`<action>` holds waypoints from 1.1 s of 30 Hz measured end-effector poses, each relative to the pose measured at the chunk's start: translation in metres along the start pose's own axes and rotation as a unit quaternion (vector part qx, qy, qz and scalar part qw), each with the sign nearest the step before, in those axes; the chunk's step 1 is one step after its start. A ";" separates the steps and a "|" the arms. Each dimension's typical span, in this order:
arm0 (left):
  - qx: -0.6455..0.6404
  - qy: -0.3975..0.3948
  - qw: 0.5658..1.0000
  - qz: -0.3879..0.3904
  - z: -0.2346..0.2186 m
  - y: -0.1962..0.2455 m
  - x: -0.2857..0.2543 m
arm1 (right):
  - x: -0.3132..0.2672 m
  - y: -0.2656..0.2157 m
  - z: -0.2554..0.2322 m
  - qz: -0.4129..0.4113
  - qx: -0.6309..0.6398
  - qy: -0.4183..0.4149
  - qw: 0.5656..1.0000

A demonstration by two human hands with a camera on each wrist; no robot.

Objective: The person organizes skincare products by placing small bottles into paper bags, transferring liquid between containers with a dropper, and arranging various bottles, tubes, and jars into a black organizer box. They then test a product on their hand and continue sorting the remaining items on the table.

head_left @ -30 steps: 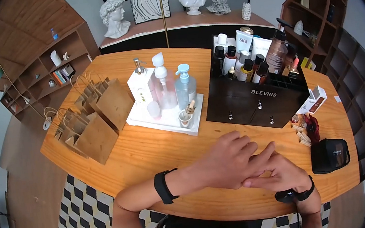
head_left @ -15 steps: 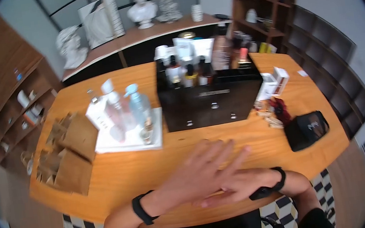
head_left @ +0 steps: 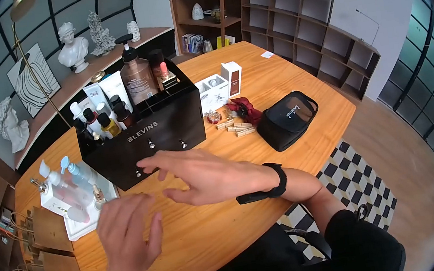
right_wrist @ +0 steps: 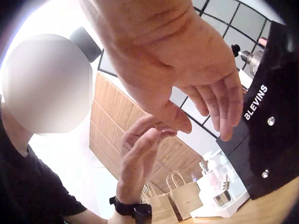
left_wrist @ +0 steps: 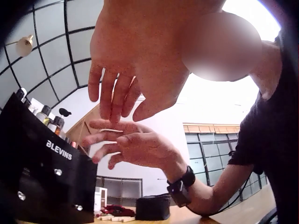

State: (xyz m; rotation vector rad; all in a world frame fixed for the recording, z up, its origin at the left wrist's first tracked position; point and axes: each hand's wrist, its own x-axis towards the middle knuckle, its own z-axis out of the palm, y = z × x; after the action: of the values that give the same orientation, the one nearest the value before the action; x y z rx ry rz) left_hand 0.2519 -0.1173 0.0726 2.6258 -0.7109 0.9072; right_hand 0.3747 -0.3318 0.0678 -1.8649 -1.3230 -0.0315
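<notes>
My left hand hovers over the front of the wooden table, fingers loosely bent and holding nothing. To its right is my right hand, palm down with fingers extended toward the left, also bare. A gap separates the two in the head view. Just behind the right hand stands a black cosmetics organizer marked BLEVINS, with small drawer knobs. Its top holds a brown pump bottle, a white tube, a pink lipstick and several small bottles. The left wrist view shows the right hand with spread fingers.
Left of the organizer, a white tray carries pump bottles. Brown paper bags stand at the table's left end. Rightward are white boxes, a dark red scrunchie-like cloth, wooden clips and a black pouch.
The head view has swung to the right. My hands, earlier overlapping one across the other, have come apart, the left one now lower and to the left. The table things stand as before.
</notes>
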 end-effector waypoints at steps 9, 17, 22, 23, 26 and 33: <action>-0.203 -0.163 0.965 0.013 0.018 0.010 -0.011 | -0.005 -0.003 0.039 -0.183 -0.128 -0.001 0.975; -0.249 -0.162 0.955 -0.025 0.023 0.014 -0.014 | -0.006 -0.002 0.049 -0.279 -0.303 0.060 0.909; -0.185 -0.066 0.980 0.028 0.021 -0.002 -0.014 | 0.001 0.010 0.033 -0.298 -0.327 0.070 0.894; -0.137 -0.059 0.988 0.043 0.019 -0.006 -0.014 | 0.002 0.015 0.033 -0.284 -0.342 0.050 0.894; -0.146 -0.043 0.988 0.036 0.025 -0.002 0.001 | 0.011 0.023 0.037 -0.251 -0.330 0.089 0.906; -0.199 -0.062 0.978 0.012 0.042 0.006 -0.009 | 0.001 0.010 0.045 -0.302 -0.307 0.053 0.901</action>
State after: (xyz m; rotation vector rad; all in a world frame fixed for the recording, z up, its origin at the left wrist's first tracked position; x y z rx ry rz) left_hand 0.2632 -0.1359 0.0352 2.3331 -0.8565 0.5403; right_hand 0.3644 -0.3037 0.0320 -1.8070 -1.9126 -0.9592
